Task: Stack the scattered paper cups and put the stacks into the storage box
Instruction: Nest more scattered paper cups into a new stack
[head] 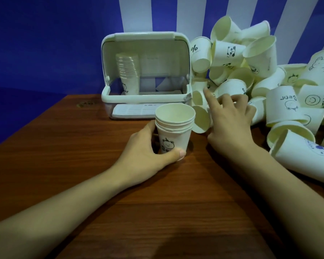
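Observation:
My left hand [144, 146] grips a short stack of white paper cups [173, 128] that stands upright on the wooden table, a bear print facing me. My right hand [230, 116] reaches into the pile of scattered paper cups [251, 71] on the right, index finger stretched out, the other fingers curled over a cup lying on its side [201, 118]. I cannot tell whether it grips that cup. The white storage box [146, 75] stands open behind the stack, its lid swung up. A tall stack of cups [128, 71] stands inside it on the left.
The wooden table [120, 184] runs from the box toward me; its left edge slants away at the far left. A blue wall with white stripes rises behind. Loose cups spill along the right side to the table's right edge.

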`<state>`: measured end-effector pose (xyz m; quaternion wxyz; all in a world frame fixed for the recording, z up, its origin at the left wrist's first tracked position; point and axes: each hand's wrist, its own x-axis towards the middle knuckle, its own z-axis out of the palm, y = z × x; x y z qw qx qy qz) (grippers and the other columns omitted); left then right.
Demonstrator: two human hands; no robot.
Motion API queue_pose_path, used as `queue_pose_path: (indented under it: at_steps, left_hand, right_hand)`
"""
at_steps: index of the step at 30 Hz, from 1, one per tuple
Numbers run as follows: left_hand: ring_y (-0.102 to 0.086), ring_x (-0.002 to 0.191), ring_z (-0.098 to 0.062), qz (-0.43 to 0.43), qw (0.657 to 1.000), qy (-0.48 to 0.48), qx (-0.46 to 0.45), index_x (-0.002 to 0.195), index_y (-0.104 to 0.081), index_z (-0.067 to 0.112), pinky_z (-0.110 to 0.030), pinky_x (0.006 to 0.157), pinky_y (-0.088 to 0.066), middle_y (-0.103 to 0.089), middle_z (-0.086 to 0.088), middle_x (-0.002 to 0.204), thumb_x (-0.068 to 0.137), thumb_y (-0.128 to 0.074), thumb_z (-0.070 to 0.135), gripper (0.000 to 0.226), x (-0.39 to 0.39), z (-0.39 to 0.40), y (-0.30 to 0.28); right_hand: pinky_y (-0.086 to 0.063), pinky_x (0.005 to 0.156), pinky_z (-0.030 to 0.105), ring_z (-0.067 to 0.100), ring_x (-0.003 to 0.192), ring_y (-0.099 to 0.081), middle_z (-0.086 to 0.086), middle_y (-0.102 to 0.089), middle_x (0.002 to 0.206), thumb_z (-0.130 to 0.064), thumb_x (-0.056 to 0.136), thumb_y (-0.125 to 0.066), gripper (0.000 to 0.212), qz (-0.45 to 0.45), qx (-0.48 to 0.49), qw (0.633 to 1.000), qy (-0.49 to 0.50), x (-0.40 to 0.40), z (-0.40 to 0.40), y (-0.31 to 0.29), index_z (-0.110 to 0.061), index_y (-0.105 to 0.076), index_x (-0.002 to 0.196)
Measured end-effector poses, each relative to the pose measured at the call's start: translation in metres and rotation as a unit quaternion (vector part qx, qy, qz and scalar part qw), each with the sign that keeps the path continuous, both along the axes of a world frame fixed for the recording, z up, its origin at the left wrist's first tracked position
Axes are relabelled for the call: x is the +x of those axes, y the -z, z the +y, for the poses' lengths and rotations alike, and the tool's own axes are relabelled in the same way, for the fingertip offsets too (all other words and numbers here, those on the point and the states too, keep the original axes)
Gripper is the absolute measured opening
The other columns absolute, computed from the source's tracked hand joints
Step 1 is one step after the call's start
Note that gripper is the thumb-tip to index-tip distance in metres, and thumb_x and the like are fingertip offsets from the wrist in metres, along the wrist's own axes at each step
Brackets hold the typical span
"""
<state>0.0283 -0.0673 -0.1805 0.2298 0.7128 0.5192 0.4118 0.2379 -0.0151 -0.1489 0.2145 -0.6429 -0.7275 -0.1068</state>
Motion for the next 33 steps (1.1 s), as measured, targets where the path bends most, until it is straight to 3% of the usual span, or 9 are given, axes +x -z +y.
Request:
queue_pose_path:
  at_steps: [6,10,15,17,19,22,26,30,33]
  left_hand:
    - [-0.062,0.12,0.007,0.001,1.0,-0.002,0.006,0.141,-0.058,0.032,-0.007,0.093,-0.049,-0.069,0.021,0.13,0.077,-0.09,0.045,0.073,0.0,0.0,-0.001]
    - [-0.063,0.121,0.005,0.001,1.0,-0.002,0.004,0.141,-0.058,0.031,-0.016,0.097,-0.051,-0.069,0.02,0.132,0.079,-0.09,0.043,0.071,0.0,-0.002,-0.001]
    - [-0.06,0.12,0.01,0.011,1.0,0.001,0.002,0.143,-0.055,0.034,-0.005,0.093,-0.047,-0.067,0.024,0.13,0.078,-0.088,0.046,0.074,0.0,-0.001,-0.002]
    - [-0.059,0.119,0.012,0.009,1.0,0.001,-0.005,0.142,-0.054,0.036,-0.002,0.091,-0.046,-0.066,0.026,0.127,0.077,-0.088,0.047,0.073,0.0,-0.001,-0.002]
    - [-0.06,0.119,0.01,0.009,1.0,0.0,-0.01,0.142,-0.054,0.035,-0.007,0.093,-0.047,-0.067,0.024,0.128,0.077,-0.088,0.048,0.074,0.0,-0.001,-0.003]
    - [-0.063,0.12,0.004,0.002,1.0,0.006,-0.013,0.142,-0.055,0.032,-0.022,0.101,-0.053,-0.07,0.019,0.13,0.078,-0.089,0.047,0.073,0.001,-0.001,-0.004]
    - [-0.067,0.117,0.001,-0.007,1.0,0.008,-0.015,0.142,-0.055,0.031,-0.029,0.101,-0.057,-0.073,0.016,0.126,0.081,-0.091,0.035,0.071,0.0,-0.001,-0.001]
    - [-0.069,0.115,-0.002,-0.02,1.0,0.017,-0.017,0.141,-0.056,0.032,-0.035,0.1,-0.059,-0.074,0.014,0.124,0.082,-0.091,0.027,0.069,-0.001,-0.002,0.0]
    - [-0.068,0.115,0.001,-0.015,1.0,0.013,-0.011,0.141,-0.056,0.034,-0.03,0.099,-0.058,-0.074,0.017,0.124,0.081,-0.091,0.034,0.069,0.001,-0.001,-0.001]
  right_hand:
    - [-0.024,0.096,0.048,0.033,0.131,-0.027,-0.001,-0.047,0.137,-0.019,0.071,-0.077,0.058,-0.016,0.093,0.994,-0.047,0.0,0.004,0.01,-0.031,-0.062,0.126]
    - [-0.031,0.094,0.045,0.031,0.129,-0.038,-0.005,-0.058,0.13,-0.048,0.071,-0.077,0.054,0.134,0.18,0.973,-0.051,0.008,0.001,-0.004,-0.025,-0.067,0.119]
    - [-0.054,0.093,0.04,0.008,0.108,-0.066,-0.013,-0.072,0.109,-0.054,0.076,-0.079,0.049,0.459,0.213,0.849,-0.154,0.011,-0.021,-0.038,-0.025,-0.068,0.115]
    - [-0.058,0.091,0.043,0.011,0.102,-0.072,-0.003,-0.076,0.106,-0.044,0.082,-0.079,0.044,0.525,0.178,0.801,-0.228,0.005,-0.027,-0.041,-0.017,-0.069,0.115]
    - [-0.059,0.089,0.046,0.015,0.105,-0.072,0.002,-0.076,0.11,-0.042,0.081,-0.08,0.051,0.546,0.132,0.782,-0.269,-0.001,-0.031,-0.039,-0.014,-0.065,0.121]
    - [-0.06,0.087,0.042,0.01,0.106,-0.07,-0.001,-0.072,0.118,-0.054,0.075,-0.079,0.07,0.5,0.077,0.817,-0.277,-0.01,-0.033,-0.032,-0.021,-0.056,0.132]
    - [-0.049,0.089,0.018,-0.004,0.11,-0.06,-0.018,-0.062,0.12,-0.062,0.073,-0.076,0.087,0.302,0.071,0.911,-0.273,-0.016,-0.034,-0.023,-0.027,-0.042,0.145]
    - [-0.047,0.099,0.032,0.008,0.12,-0.057,-0.011,-0.063,0.124,-0.065,0.076,-0.071,0.086,0.303,0.065,0.91,-0.274,-0.021,-0.036,-0.016,-0.025,-0.042,0.147]
    - [-0.045,0.101,0.029,0.008,0.121,-0.055,-0.01,-0.063,0.125,-0.068,0.077,-0.064,0.077,0.327,0.057,0.914,-0.233,-0.026,-0.038,-0.017,-0.024,-0.055,0.14]
